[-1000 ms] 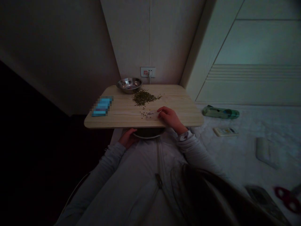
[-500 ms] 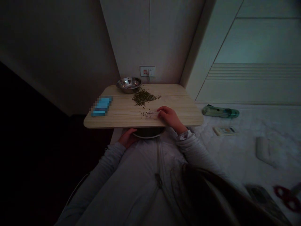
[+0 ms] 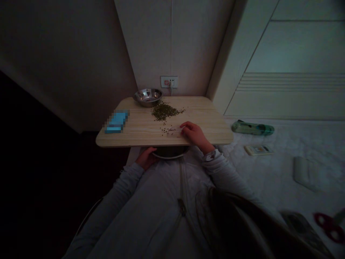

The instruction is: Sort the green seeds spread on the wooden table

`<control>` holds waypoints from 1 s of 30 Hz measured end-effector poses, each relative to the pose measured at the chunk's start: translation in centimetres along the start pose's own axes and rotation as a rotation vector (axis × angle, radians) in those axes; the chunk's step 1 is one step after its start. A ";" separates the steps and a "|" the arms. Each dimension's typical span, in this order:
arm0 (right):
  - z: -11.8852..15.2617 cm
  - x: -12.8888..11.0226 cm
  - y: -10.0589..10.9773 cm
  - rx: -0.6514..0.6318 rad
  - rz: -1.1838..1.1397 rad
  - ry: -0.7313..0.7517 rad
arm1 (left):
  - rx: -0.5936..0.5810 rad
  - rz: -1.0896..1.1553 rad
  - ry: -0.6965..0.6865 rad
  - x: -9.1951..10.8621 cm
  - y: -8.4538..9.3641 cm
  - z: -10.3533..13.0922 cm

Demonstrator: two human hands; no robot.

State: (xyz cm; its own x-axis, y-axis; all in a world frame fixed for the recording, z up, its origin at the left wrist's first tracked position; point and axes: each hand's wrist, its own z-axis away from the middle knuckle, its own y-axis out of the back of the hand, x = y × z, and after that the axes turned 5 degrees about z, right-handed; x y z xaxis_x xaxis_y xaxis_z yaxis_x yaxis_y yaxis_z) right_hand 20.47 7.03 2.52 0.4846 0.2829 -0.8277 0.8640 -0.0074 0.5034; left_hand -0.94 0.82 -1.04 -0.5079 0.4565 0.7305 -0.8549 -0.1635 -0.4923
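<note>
The fingers [image 3: 184, 127] of the right hand [image 3: 195, 136] pinch together on one clear, flat plastic piece [image 3: 174, 132], low over the pale, wood-grained tabletop [image 3: 207, 120] near its front edge. The left hand [image 3: 146, 157] touches the rim of one dark-looking round metal bowl [image 3: 169, 157]; its hidden fingers' closure I cannot tell. Small olive-green grains [image 3: 164, 112], uncountable, form one loose heap. Marks on or through the plastic are unreadable.
</note>
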 end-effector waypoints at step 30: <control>0.1 -0.1 0.1 0.012 0.042 0.002 | -0.015 0.003 -0.006 -0.1 -0.1 0.0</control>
State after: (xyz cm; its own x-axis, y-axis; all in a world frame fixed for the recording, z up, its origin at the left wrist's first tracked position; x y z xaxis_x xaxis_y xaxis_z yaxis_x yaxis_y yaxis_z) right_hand 20.52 6.88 2.63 0.5199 0.2838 -0.8057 0.8447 -0.0302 0.5344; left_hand -0.85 0.80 -1.07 -0.5114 0.4507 0.7317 -0.8516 -0.1516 -0.5018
